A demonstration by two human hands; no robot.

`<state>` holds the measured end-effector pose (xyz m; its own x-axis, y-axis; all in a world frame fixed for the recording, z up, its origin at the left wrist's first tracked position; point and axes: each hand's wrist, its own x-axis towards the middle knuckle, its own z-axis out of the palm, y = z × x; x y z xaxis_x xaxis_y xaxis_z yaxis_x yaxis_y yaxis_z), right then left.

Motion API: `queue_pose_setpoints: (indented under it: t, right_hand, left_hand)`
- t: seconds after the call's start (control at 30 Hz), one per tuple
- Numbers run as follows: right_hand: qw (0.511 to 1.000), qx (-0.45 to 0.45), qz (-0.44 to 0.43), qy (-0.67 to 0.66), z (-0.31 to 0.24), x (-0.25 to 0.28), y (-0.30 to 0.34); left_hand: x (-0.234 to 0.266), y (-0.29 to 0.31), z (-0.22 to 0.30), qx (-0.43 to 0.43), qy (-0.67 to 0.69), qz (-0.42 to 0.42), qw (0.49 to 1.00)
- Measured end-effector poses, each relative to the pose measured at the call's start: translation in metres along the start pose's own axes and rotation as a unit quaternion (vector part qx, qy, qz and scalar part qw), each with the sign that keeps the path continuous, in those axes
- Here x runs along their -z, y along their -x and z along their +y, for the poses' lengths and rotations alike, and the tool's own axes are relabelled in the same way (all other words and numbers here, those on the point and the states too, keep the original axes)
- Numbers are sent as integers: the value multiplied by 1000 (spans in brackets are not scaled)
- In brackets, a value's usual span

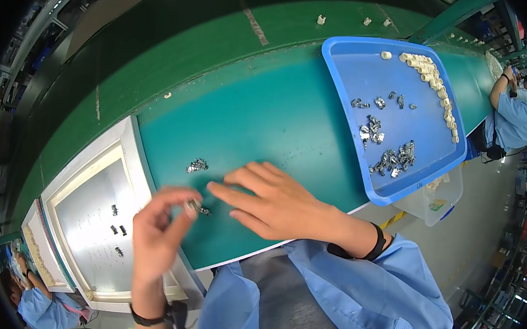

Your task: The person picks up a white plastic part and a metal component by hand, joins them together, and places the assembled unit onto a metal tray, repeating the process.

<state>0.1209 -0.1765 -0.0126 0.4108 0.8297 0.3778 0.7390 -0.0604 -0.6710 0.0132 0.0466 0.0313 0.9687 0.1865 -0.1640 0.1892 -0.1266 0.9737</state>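
Note:
My left hand point(163, 224) is over the left end of the green work surface point(260, 127). Its thumb and fingertips pinch a small shiny part point(193, 205), partly metallic and blurred, so its exact kind does not show. A few dark metal bits show right beside those fingertips. To the right, my right hand point(276, 202) hovers low over the surface, palm down, its fingers apart and holding nothing. Just beyond both hands lies a small pile of silvery metal parts point(197, 165).
A blue tray point(344, 84) on the right holds loose metal parts point(394, 161) and a row of cream cylinders point(428, 72). On the left, a white-framed panel point(89, 213) carries several small dark parts. A clear bin point(440, 200) sits below the tray. People work at both sides.

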Motion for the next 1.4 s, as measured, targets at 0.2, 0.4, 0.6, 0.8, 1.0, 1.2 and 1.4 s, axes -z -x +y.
queue_pose_setpoints:
  t: [0.2,0.4,0.6,0.8,1.0,1.2,1.4]
  right_hand:
    - [991,-15,-30,126,6,-31,-5]
    - [990,0,-59,129,12,-43,-7]
    - [987,-11,-10,162,15,-41,-12]
    - [987,-2,-16,161,15,-40,-13]
    - [992,-7,10,124,14,-39,-13]
    - [992,-24,53,108,20,-48,-12]
    - [991,-22,67,112,11,-34,-7]
  left_hand:
    - [29,-141,1,-153,-167,67,972]
    - [38,-253,-27,-203,-263,74,940]
    - [19,-287,-40,-194,-252,89,944]
    - [15,-285,-41,-223,-280,75,931]
    - [14,-274,-37,-266,-315,75,908]
    - [52,-199,6,-351,-434,118,821]
    - [141,-3,25,-300,-503,269,765]
